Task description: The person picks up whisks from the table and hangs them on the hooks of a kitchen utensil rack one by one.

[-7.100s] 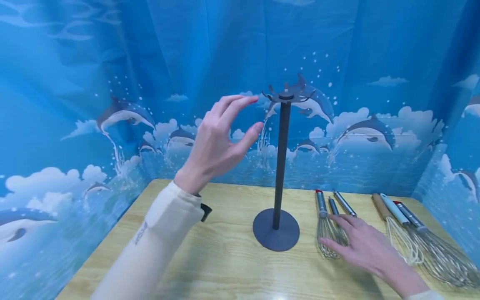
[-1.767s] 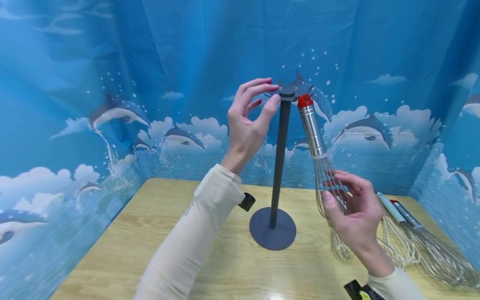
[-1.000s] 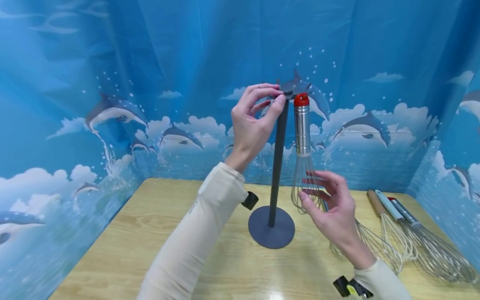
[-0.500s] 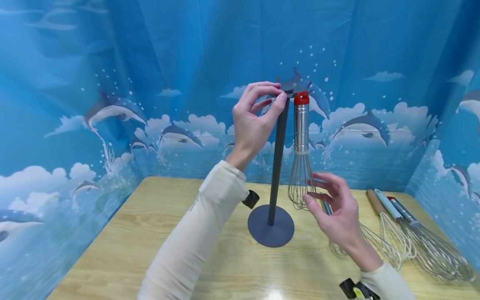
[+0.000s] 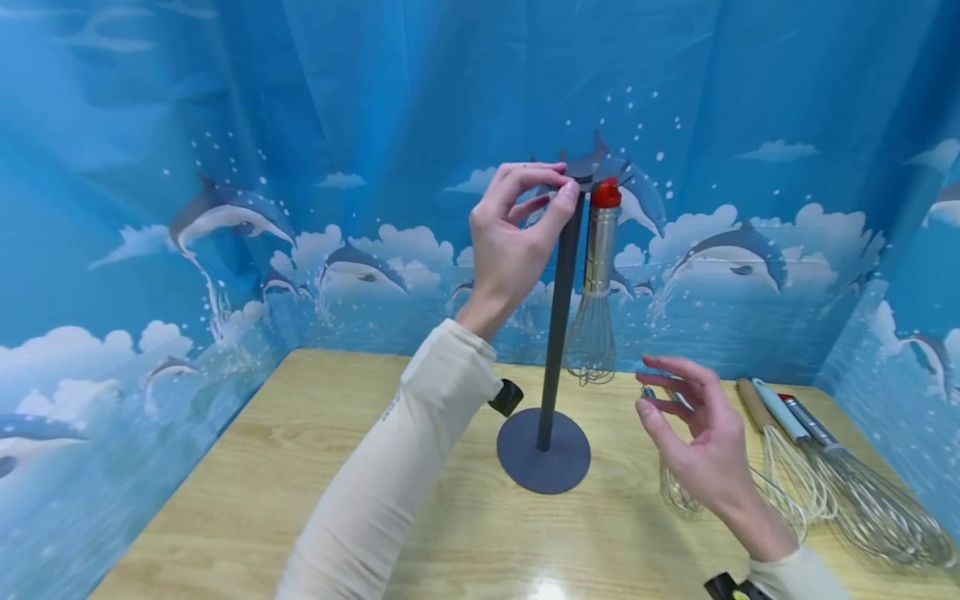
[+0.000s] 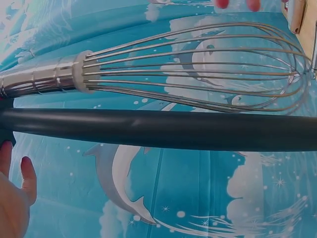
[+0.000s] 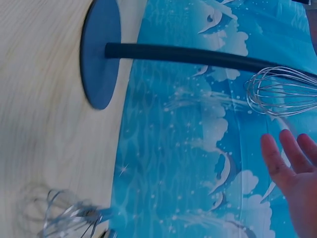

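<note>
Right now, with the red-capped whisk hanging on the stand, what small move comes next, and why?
Probably lower the right hand to the small whisk lying just beneath it on the table. The red-capped whisk hangs free from the stand top, which the left hand pinches, and the right hand's fingers are empty.

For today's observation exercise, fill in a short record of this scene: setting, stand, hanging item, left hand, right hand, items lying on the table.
setting: wooden table with a blue dolphin backdrop around it
stand: dark pole on a round base, hooked disc at the top
hanging item: red-capped whisk hangs from the top disc, wires down, beside the pole
left hand: left hand raised, fingers at the stand's top disc
right hand: right hand open, holds nothing, below and right of the hanging whisk
items lying: several whisks right of the stand
</note>
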Demonstrator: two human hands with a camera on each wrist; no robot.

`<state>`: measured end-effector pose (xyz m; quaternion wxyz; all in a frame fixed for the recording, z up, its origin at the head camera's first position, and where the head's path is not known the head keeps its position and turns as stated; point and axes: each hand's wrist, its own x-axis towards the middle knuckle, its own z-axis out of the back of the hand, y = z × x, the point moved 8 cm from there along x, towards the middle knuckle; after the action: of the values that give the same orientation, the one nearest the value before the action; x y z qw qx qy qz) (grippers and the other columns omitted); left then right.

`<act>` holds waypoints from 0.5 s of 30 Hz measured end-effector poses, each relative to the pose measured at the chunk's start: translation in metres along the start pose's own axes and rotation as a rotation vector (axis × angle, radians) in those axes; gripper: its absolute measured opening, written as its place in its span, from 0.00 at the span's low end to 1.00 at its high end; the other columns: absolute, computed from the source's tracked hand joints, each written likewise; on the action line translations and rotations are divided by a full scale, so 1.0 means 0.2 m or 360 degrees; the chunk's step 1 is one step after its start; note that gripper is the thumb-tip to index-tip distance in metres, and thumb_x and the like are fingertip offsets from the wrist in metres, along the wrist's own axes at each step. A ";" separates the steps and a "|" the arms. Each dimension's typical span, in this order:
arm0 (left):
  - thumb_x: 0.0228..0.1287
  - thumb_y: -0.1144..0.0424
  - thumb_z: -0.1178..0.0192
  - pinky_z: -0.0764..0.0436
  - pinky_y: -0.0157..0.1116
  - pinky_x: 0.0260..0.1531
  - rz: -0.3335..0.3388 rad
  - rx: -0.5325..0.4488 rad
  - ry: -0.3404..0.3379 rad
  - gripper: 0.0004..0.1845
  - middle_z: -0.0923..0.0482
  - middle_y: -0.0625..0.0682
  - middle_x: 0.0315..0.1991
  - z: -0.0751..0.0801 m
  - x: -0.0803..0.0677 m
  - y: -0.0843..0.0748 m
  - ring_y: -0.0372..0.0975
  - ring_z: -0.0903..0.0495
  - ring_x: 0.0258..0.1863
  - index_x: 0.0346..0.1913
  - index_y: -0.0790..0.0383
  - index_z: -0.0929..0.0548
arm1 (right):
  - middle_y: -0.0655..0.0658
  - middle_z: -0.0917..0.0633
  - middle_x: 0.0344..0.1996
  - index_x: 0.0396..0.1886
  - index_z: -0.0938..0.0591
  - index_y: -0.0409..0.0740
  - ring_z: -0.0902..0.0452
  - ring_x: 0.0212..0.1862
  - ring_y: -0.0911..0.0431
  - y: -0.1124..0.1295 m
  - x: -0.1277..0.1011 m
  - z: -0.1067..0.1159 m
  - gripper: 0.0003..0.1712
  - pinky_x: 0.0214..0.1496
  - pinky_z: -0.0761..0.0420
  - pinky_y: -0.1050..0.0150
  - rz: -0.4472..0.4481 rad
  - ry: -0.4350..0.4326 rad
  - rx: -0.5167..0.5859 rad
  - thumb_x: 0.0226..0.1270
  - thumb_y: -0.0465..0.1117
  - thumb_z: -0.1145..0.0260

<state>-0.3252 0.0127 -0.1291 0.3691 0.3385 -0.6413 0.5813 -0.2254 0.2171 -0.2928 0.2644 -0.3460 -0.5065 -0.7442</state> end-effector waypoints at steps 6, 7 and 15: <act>0.70 0.69 0.37 0.16 0.34 0.57 0.0014 -0.0048 -0.0012 0.07 0.22 0.62 0.53 0.00 0.00 0.01 0.47 0.19 0.58 0.44 0.72 0.16 | 0.63 0.21 0.60 0.68 0.26 0.39 0.21 0.56 0.72 -0.08 -0.06 0.03 0.34 0.52 0.18 0.80 -0.0249 0.0058 -0.0334 0.61 0.22 0.31; 0.70 0.69 0.37 0.16 0.34 0.57 0.0015 -0.0058 -0.0013 0.07 0.22 0.62 0.53 0.00 0.00 0.01 0.48 0.19 0.58 0.44 0.72 0.16 | 0.62 0.21 0.60 0.68 0.25 0.41 0.21 0.56 0.74 -0.10 -0.07 0.04 0.34 0.51 0.19 0.80 -0.0292 0.0065 -0.0378 0.62 0.24 0.30; 0.70 0.69 0.37 0.16 0.34 0.57 0.0034 -0.0092 -0.0014 0.07 0.22 0.60 0.51 0.00 0.01 0.01 0.44 0.19 0.59 0.44 0.72 0.16 | 0.43 0.18 0.61 0.67 0.24 0.46 0.25 0.53 0.80 -0.21 -0.13 0.07 0.31 0.45 0.19 0.81 -0.0457 0.0156 -0.0592 0.65 0.36 0.27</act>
<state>-0.3282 0.0136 -0.1296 0.3697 0.3234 -0.6629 0.5651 -0.2369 0.2466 -0.3344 0.1120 -0.2766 -0.3913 -0.8706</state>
